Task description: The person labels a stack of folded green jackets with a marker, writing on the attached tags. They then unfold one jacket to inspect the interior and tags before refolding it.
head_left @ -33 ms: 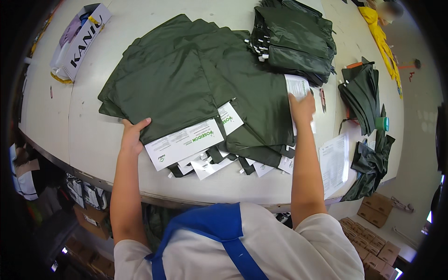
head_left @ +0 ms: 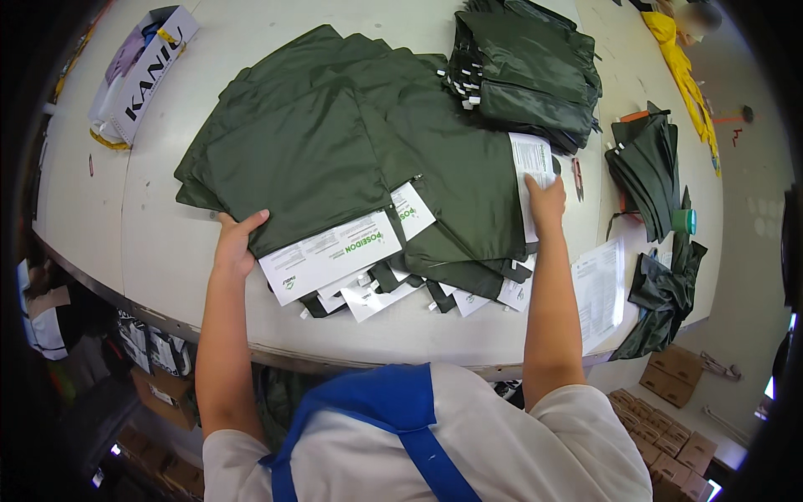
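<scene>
Dark green fabric pouches [head_left: 293, 151] lie fanned in overlapping layers across the middle of the table, with white printed cards sticking out of their near edges. At the left corner of the top pouch is my left hand [head_left: 237, 243], its thumb on the fabric and its fingers around the edge, partly hidden beneath. One large white card [head_left: 335, 255] shows in front of that pouch. My right hand [head_left: 546, 205] is closed at the right side of the fan, on another white printed card [head_left: 532, 156]; its fingertips are partly hidden.
A thick stack of green pouches [head_left: 539, 79] stands at the back right, with red-handled snips [head_left: 578, 177] nearby. Farther right are more green pieces [head_left: 648, 171], a green round item [head_left: 684, 222] and a printed sheet [head_left: 599, 293]. An open white box [head_left: 146, 79] stands far left.
My right hand has shifted slightly right and down along the card, uncovering more of it. My left hand and the pouches have stayed almost in place.
</scene>
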Demonstrator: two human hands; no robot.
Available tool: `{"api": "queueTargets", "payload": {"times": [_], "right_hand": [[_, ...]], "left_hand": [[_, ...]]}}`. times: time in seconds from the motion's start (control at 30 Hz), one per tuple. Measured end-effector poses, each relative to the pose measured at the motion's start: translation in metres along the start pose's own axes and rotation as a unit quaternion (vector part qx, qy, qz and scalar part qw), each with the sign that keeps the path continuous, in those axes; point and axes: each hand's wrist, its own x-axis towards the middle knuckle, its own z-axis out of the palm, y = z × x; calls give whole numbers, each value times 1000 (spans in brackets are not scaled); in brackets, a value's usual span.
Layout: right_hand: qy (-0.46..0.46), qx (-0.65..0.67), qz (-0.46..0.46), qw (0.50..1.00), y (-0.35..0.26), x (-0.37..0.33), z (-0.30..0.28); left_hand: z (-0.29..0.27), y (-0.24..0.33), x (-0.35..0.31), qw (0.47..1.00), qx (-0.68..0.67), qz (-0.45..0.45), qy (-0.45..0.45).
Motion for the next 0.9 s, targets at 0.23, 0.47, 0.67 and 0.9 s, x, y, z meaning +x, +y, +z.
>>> {"api": "queueTargets", "payload": {"times": [0.23, 0.47, 0.67, 0.9], "right_hand": [[-154, 215, 111, 958, 35, -14, -16], [-203, 299, 84, 929, -15, -89, 3], [-191, 449, 53, 871, -67, -107, 68], [-122, 562, 17, 818, -195, -125, 91]], "left_hand": [[4, 14, 3, 996, -49, 9, -79], [18, 40, 73, 992, -6, 86, -89], [50, 82, 163, 979, 120, 160, -46], [74, 124, 160, 917, 325, 229, -43]]}}
